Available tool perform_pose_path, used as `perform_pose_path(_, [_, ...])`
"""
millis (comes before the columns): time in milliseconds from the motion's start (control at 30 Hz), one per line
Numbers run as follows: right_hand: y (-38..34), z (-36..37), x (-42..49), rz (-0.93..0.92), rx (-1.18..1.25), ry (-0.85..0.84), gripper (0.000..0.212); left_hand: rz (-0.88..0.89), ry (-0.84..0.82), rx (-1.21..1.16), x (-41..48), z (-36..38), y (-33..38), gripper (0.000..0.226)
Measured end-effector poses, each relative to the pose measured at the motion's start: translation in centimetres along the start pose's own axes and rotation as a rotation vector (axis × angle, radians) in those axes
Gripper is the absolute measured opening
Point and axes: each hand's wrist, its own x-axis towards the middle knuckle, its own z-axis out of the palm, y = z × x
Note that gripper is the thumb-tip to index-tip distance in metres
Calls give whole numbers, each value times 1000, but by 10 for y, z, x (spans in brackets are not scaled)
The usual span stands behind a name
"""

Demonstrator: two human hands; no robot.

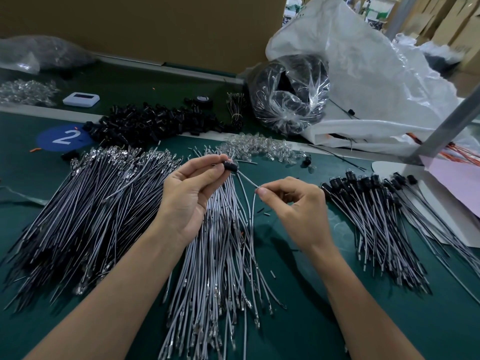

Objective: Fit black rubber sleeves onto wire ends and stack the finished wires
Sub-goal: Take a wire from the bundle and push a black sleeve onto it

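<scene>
sleeve (pixel 231 166) in left grip (pixel 189 201), right grip (pixel 298 209) (pinching) wire (pixel 248 181)

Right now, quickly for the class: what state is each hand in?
Left hand: closed on a black rubber sleeve, pinched at the fingertips.
Right hand: closed, pinching a grey wire that runs to the sleeve.

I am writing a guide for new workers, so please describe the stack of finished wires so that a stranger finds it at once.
On the green table, look right of the person's right hand. There the stack of finished wires lies, partly on a white sheet. Unlike the middle pile and the left pile, its wires carry black sleeves at their far ends.
</scene>
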Motion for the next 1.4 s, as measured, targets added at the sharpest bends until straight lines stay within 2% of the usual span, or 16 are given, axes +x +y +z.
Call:
perform_pose_path(233, [1,1,0,1,13,-70,11,4,-39,22,0,-1,-1,22])
perform_pose_path(400, [1,2,1,8,11,-30,17,-22,-11,13,0,0,-1,29])
perform_pose_path(567, [-1,3,2,-37,14,60,1,-84,-32,45,-1,3,-3,16])
perform_pose_path(800, [-2,5,1,-212,-162,101,3,-104,-78,148,-2,2,-6,14])
perform_pose_path(1100, [0,8,0,-219,-138,147,8,-96,-99,112,-5,5,-10,14])
perform_pose_path(1267, [3,9,0,-247,-213,130,10,-84,-66,110,-6,8,-12,19])
perform_pose_path(1400, [5,9,-1,-300,-271,142,9,-69,-73,134,-7,7,-12,14])
